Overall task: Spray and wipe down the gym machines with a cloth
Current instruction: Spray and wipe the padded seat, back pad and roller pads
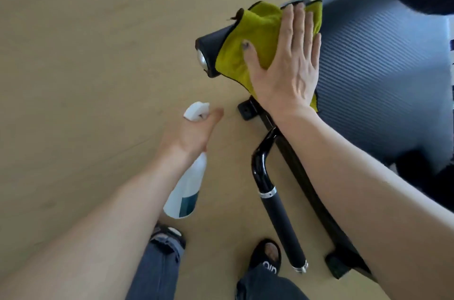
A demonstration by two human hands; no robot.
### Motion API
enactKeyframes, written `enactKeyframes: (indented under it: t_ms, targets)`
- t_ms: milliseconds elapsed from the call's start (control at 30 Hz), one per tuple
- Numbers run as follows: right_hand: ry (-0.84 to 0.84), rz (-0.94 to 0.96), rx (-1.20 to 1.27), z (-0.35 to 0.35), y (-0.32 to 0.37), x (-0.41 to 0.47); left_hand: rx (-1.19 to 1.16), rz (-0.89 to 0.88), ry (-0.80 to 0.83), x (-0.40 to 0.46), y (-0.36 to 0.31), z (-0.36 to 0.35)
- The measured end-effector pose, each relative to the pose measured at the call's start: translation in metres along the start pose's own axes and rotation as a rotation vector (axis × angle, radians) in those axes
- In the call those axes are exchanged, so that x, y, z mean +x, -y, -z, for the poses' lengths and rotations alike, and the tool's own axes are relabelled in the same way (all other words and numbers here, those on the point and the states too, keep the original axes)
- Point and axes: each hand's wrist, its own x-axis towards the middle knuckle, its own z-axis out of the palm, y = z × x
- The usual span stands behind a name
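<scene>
Your right hand [287, 66] lies flat, fingers straight and together, pressing the yellow cloth [255, 39] onto the black padded roller [211, 53] at the end of the gym machine [373, 78]. The cloth drapes over the roller, just beside its chrome end cap [202, 63]. Your left hand [191, 132] grips the neck of the white spray bottle [188, 189], held well apart from the cloth, above the wooden floor [86, 53]. A black handle bar [275, 201] stands between your forearms.
</scene>
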Motion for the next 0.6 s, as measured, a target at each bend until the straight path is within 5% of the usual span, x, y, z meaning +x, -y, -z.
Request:
enactKeyframes:
  t_ms: [233,400,600]
  targets:
    - [0.081,-0.670,0.101,0.001,0.017,0.026,0.176,-0.152,-0.012,0.049,-0.068,0.057]
    - [0.199,-0.699,-0.137,0.005,0.018,0.035,0.229,-0.332,0.096,0.081,-0.098,0.079]
    - [0.053,-0.818,0.027,-0.005,0.028,0.042,0.267,-0.499,0.229,0.114,-0.126,0.077]
